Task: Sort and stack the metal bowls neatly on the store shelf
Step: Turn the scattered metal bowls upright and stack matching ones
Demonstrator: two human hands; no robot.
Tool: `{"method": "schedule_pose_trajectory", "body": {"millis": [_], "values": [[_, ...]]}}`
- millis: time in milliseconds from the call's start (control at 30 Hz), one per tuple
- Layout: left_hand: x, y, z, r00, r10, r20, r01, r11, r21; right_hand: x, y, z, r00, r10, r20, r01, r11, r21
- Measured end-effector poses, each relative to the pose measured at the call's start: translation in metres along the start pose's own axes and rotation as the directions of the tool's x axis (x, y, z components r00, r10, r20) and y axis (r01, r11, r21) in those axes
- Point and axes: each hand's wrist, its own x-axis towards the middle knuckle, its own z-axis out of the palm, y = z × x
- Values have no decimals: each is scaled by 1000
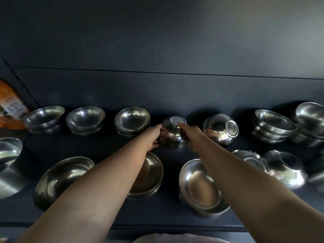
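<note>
Shelf (175,95): dark, matte, flat surface with a dark back panel; it carries all the bowls.
Held bowl (172,135): polished metal, round, inverted with its flat circular base up; located mid-shelf in the back row, between the two hands.
Left hand (154,137): fingers curled against the left wall of the held bowl, thumb at its lower edge.
Right hand (190,135): fingers wrapped over the right wall of the held bowl, one fingertip touching the base rim.
Neighbouring bowl (220,129): shiny metal, tipped on its side, base facing right, just beside the right hand.
Back-row stacks (132,120): upright nested bowls, reflective interiors, left of the held bowl.
Front bowls (59,178): wider, shallower metal bowls, upright, partly hidden under the forearms.
Orange packet (8,104): glossy, at the far left edge.
</note>
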Motion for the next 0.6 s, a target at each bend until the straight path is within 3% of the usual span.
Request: {"method": "schedule_pose_trajectory", "body": {"millis": [300,600], "values": [[-8,11,15,980,172,-100,-178,982,-60,-52,-27,-9,995,99,34,-105,949,297],[-24,15,34,934,285,-217,-353,837,-417,-78,-35,-20,988,108,110,-150,841,519]]}}
